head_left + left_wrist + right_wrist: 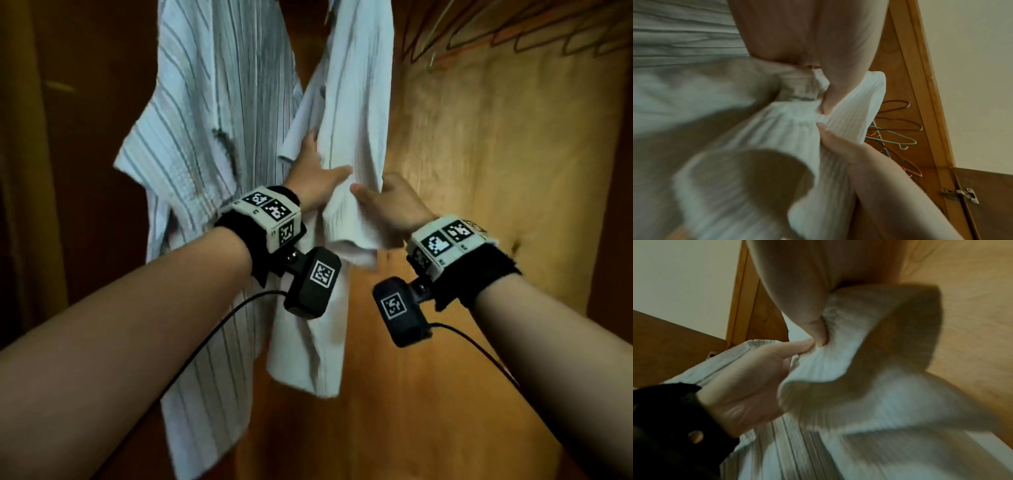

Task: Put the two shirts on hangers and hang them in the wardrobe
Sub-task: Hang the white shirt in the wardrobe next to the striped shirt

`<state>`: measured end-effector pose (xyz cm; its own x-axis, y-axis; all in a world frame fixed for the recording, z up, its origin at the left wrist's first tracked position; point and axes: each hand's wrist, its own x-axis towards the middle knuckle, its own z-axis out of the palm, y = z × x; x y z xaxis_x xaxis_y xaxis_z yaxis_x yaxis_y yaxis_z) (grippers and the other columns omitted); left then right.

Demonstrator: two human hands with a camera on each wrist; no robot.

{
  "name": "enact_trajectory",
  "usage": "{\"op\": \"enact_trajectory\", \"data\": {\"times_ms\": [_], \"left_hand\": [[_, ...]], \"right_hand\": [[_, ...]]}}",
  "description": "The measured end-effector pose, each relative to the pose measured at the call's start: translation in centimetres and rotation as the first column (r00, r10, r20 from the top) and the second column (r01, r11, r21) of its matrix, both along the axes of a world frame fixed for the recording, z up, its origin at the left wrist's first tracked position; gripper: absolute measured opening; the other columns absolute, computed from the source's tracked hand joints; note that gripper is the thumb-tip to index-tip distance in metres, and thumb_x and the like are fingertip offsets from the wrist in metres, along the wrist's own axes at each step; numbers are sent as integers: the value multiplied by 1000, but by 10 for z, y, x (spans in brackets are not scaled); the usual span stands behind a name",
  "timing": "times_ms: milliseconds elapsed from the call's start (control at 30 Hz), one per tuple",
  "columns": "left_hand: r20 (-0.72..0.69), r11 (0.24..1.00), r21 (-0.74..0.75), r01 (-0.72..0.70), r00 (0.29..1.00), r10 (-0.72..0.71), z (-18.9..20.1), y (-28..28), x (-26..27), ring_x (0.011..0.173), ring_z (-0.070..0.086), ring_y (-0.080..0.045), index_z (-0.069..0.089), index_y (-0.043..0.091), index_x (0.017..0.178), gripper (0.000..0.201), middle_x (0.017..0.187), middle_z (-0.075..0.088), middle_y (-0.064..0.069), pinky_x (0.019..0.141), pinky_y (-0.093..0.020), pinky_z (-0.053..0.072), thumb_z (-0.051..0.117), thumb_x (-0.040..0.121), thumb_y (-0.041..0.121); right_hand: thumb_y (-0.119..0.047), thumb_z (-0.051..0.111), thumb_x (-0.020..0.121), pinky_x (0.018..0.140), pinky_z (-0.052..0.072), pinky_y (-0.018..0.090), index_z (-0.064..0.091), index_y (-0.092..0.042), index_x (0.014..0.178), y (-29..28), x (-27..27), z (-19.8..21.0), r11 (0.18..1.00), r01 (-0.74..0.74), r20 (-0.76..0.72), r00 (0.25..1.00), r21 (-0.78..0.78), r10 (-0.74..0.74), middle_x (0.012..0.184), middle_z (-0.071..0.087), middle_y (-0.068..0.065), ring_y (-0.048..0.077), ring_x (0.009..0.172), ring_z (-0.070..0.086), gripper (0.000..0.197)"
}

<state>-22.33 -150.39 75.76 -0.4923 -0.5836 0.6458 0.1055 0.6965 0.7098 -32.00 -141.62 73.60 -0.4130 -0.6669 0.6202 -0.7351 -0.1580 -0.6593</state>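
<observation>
Inside the wooden wardrobe (pixel 496 205), the wide striped shirt (pixel 205 113) hangs at the left, and just beside it, toward the right wall, hangs the plainer white shirt (pixel 356 85) — both draped full length from the top edge of the view. Both hands are on the white shirt's lower sleeve area: the left hand (pixel 317 178) has fingers tucked under a fold with the thumb over it, gripping the cloth; the right hand (pixel 387 205) pinches the fabric between thumb and fingers — the wrist views confirm bunched cloth. Spare wire hangers (pixel 898 133) lie against the wardrobe's side panel.
</observation>
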Motion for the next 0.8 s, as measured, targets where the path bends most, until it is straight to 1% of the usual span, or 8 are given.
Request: {"op": "enact_trajectory", "data": {"times_ms": [100, 233, 333, 433, 533, 633, 733, 800], "left_hand": [[88, 994, 58, -95, 992, 90, -37, 11, 7, 112, 58, -22, 40, 8, 133, 50, 126, 58, -8, 101, -41, 47, 57, 87, 12], [151, 973, 80, -216, 968, 202, -102, 33, 18, 101, 61, -28, 48, 5, 122, 32, 110, 63, -14, 93, -43, 50, 46, 91, 6], [190, 943, 227, -244, 961, 203, -154, 58, 32, 81, 60, -25, 47, 3, 124, 34, 91, 63, -13, 81, -40, 53, 44, 90, -3], [354, 908, 277, -314, 912, 208, -208, 89, 47, 90, 62, -33, 51, -2, 122, 32, 101, 64, -21, 88, -42, 52, 47, 90, 0], [577, 889, 175, -424, 776, 257, -263, 141, 66, 109, 58, -30, 55, 2, 123, 33, 119, 61, -16, 82, -23, 46, 49, 91, 6], [780, 879, 159, -450, 603, 167, -325, 189, 86, 119, 52, -28, 51, 10, 128, 34, 134, 52, -12, 92, -29, 43, 45, 95, 18], [851, 864, 245, -440, 525, 27, -385, 242, 113, 111, 55, -25, 47, 15, 132, 37, 134, 49, -7, 76, -27, 48, 46, 95, 17], [872, 873, 224, -432, 489, 18, -412, 271, 131, 99, 53, -19, 48, 14, 132, 36, 127, 54, -5, 76, -26, 47, 46, 95, 16]], "right_hand": [[-22, 48, 92, 91, 50, 43, 60, -1, 115, 10, 1, -25, 999, 30, -16, 999, 17, -29, 114, 65, 16, 30, 104, 61, 33], [-19, 47, 93, 90, 50, 45, 59, -2, 117, 34, 8, -64, 997, -24, -91, 995, 78, 31, 116, 64, 16, 31, 105, 61, 32], [-20, 48, 95, 95, 47, 38, 57, -5, 123, 57, 12, -105, 986, -108, -83, 989, 128, 119, 122, 62, 12, 27, 110, 59, 33], [-25, 49, 94, 96, 39, 26, 53, -11, 128, 85, 15, -157, 954, -90, -158, 978, 285, 139, 130, 58, 7, 21, 117, 55, 36], [-27, 48, 94, 100, 35, 28, 44, -13, 136, 121, 28, -210, 837, -100, -198, 950, 537, 240, 140, 47, 6, 21, 125, 47, 44], [-25, 49, 94, 108, 28, 28, 39, -14, 139, 156, 41, -260, 690, -102, -188, 924, 716, 332, 147, 37, 6, 21, 133, 37, 47], [-29, 50, 94, 111, 20, 23, 39, -16, 140, 191, 64, -314, 555, -177, -76, 912, 813, 403, 151, 30, 3, 18, 138, 30, 49], [-30, 52, 93, 111, 23, 25, 42, -15, 138, 211, 81, -341, 503, -186, -54, 904, 844, 424, 149, 33, 3, 18, 136, 33, 48]]}}
